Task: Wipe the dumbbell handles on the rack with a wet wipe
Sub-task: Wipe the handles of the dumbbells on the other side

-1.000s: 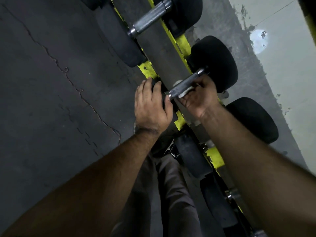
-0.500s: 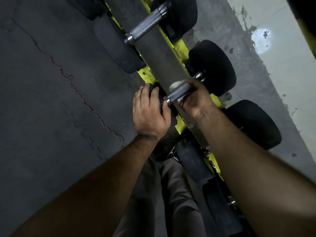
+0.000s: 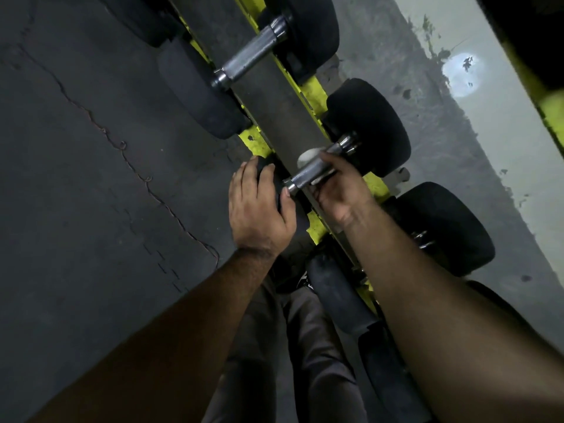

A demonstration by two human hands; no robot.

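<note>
Mostly hidden wet wipe point(image 3: 306, 156) (right hand point(image 3: 338, 190))

- Both forearms point(image 3: 171, 340) are bare, no sleeves showing.
- Grey trousers point(image 3: 311, 355) cover the legs.
- Possibly a dark shoe point(image 3: 300, 280) below, too dim to tell.

wipe point(image 3: 306, 156): mostly hidden behind the handle point(image 3: 308, 175) and right hand point(image 3: 338, 193)
near weight point(image 3: 268, 178): covered largely by the left hand point(image 3: 259, 209)
right fingers: tucked under the handle, unseen
top dumbbell point(image 3: 253, 58): cut off by the upper edge
lower dumbbells: masked by the right forearm
</note>
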